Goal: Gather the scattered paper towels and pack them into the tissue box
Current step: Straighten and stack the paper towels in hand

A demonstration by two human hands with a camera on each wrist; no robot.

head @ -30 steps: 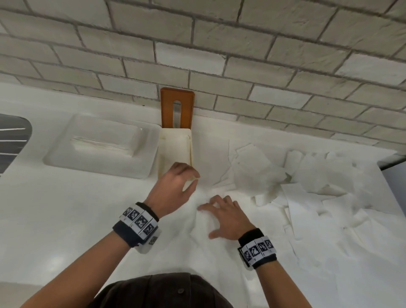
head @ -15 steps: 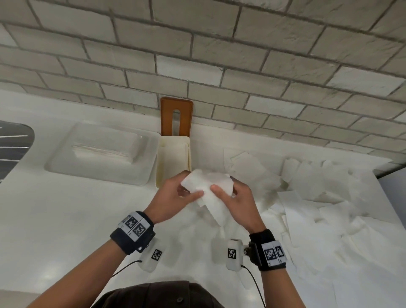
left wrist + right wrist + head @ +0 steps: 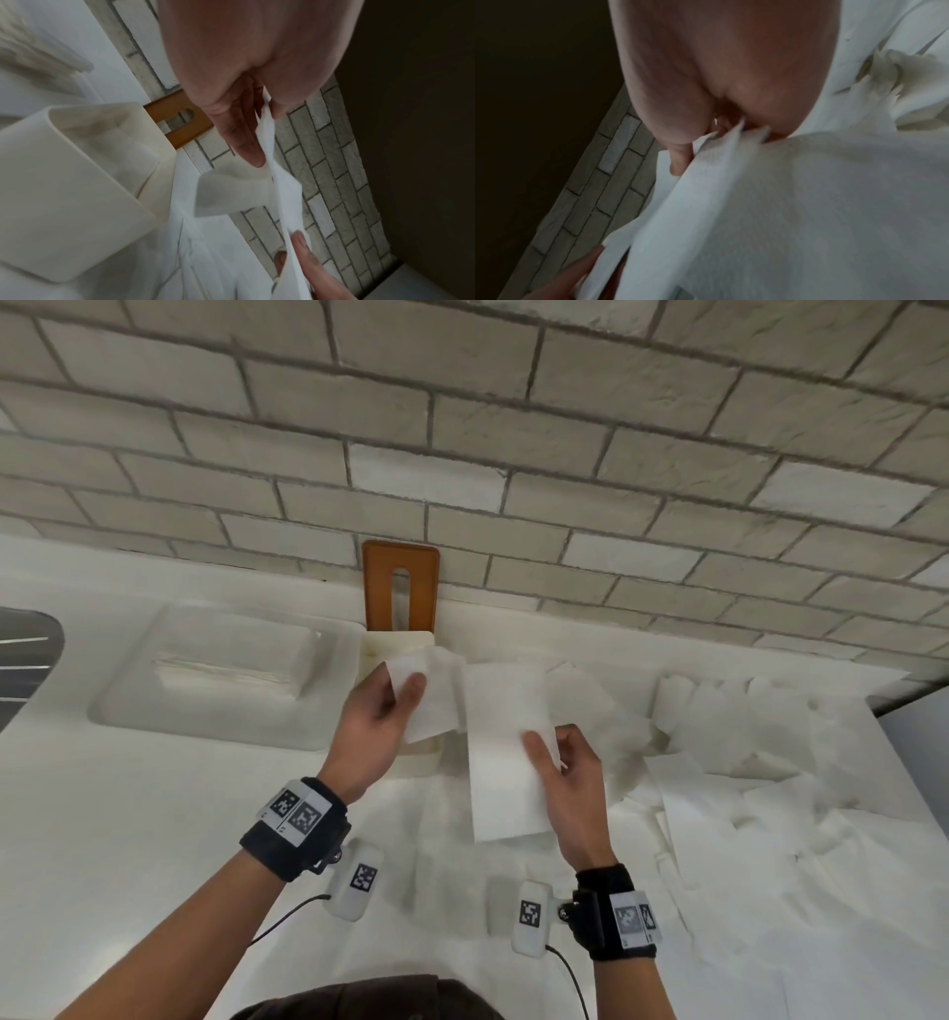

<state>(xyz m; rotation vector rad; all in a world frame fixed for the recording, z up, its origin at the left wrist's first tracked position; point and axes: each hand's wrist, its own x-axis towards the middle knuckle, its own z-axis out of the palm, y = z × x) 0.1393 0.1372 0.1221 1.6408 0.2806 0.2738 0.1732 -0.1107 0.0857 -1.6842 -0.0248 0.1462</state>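
Note:
Both hands hold one white paper towel [image 3: 506, 752] up above the counter, partly unfolded. My left hand [image 3: 398, 693] pinches its upper left corner between thumb and fingers, just over the open cream tissue box [image 3: 369, 649]. My right hand [image 3: 552, 755] pinches the towel's right edge lower down. In the left wrist view the towel [image 3: 272, 182] hangs beside the box [image 3: 77, 182], whose open inside shows. In the right wrist view the towel [image 3: 782, 203] fills most of the picture. Many loose towels [image 3: 760, 762] lie scattered across the counter to the right.
The box's brown lid [image 3: 400, 585] with a slot leans against the brick wall behind the box. A white lidded tray [image 3: 221, 675] with a flat stack inside sits to the left. A dark sink edge [image 3: 25, 654] shows at far left.
A second ago my right hand lay on a towel on the counter. Both hands then lifted it, and now have pulled apart, spreading it open over the box.

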